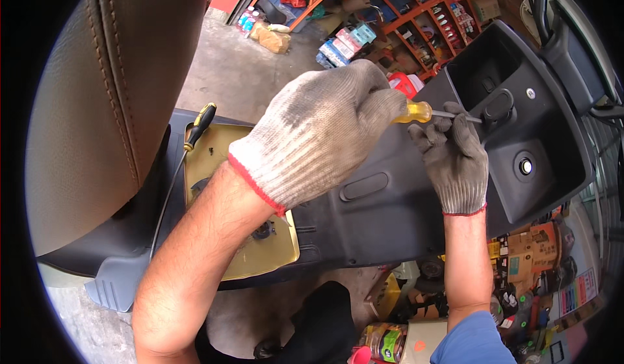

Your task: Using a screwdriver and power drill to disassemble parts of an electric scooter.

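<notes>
While the left hand (318, 130) is fisted tight round the yellow-handled screwdriver (416, 112), the right hand (455, 159) pinches its metal shaft near the tip, steadying it at a fastener spot on the black scooter panel (390, 201) just beyond the fingers. Judging by this, that screw is mid-work, not finished; cannot tell whether it is loose. Panel sits in place. Left of the hands, a second black-and-yellow screwdriver (198, 127) lies on the tan floorboard (260, 260), below the brown seat (110, 91).

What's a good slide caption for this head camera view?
Gloved left hand drives a yellow-handled screwdriver into a black scooter panel while the gloved right hand steadies its shaft.
</notes>
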Demonstrator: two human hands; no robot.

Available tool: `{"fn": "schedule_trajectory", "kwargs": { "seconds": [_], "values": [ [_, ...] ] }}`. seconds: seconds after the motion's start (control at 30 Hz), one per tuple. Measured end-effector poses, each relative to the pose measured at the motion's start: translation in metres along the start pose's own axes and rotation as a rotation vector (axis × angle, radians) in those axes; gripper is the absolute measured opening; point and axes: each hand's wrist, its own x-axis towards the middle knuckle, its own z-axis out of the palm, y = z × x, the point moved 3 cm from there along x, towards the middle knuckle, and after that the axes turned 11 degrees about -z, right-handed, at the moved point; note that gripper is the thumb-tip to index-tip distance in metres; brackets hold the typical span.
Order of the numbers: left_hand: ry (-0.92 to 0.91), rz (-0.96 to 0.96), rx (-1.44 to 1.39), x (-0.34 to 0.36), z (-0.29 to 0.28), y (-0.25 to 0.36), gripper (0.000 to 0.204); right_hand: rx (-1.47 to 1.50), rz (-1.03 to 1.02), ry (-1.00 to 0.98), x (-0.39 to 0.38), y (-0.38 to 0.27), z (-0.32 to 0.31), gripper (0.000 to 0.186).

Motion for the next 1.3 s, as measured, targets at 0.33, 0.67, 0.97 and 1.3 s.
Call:
{"fn": "schedule_trajectory", "kwargs": {
  "seconds": [0.33, 0.67, 0.97, 1.3],
  "values": [
    [0.185, 0.044, 0.002, 0.011, 0.003, 0.008, 0.027, 0.127, -0.042, 0.028, 0.001, 0.001, 0.012, 0.028],
    [0.211, 0.202, 0.15, 0.008, 0.007, 0.001, 0.023, -0.361, 0.015, -0.082, -0.038, -0.006, 0.019, 0.035],
    [0.292, 0.235, 0.091, 0.016, 0.009, 0.003, 0.019, -0.853, 0.129, -0.098, -0.067, -0.045, 0.017, 0.024],
    [0.249, 0.527, 0.277, 0.013, 0.01, -0.01, 0.028, -0.878, 0.148, -0.079, -0.068, -0.045, 0.011, 0.021]
  ]
}}
